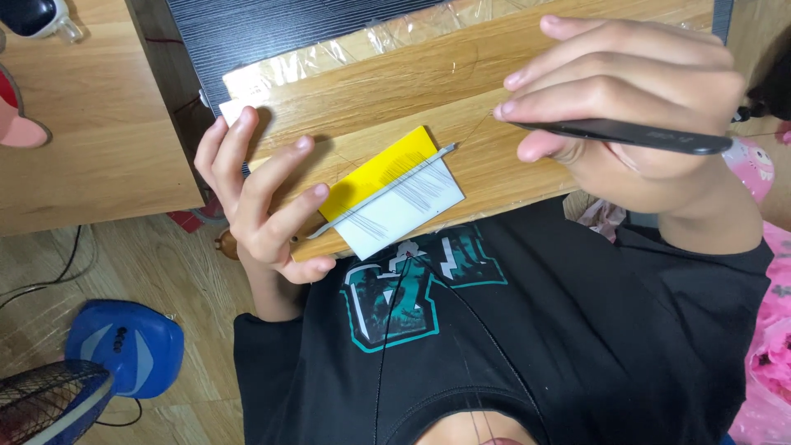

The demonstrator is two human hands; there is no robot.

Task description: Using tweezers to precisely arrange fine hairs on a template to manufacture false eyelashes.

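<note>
Tweezers (626,136), black and slim, sit in your right hand (634,107) at the upper right of the head view; your fingers (601,66) are curled closed around them, thumb beneath, and the pointed tip faces toward the middle of the frame, just above the wooden board (395,91). A very thin hair strand (474,132) seems to run from the tip down toward the card, though it is too fine to be sure.

Your left hand (264,206) is at centre left, its fingers spread and half bent, closed on nothing. The fingertips press on the board's near left edge and touch the left end of a thin metal needle-like rod (387,188). That rod lies slantwise across a small card (395,194), yellow on its upper half and white on its lower half, with fine dark hairs fanned over the white part. The card lies near the board's lower edge, just beside your left fingertips and well apart from your right hand.

Clear plastic film (362,41) covers the board's far edge. Your black printed shirt (527,330) fills the lower frame. A blue fan base (124,346) stands on the floor at the lower left, and pink bags (766,330) lie at the right edge.
</note>
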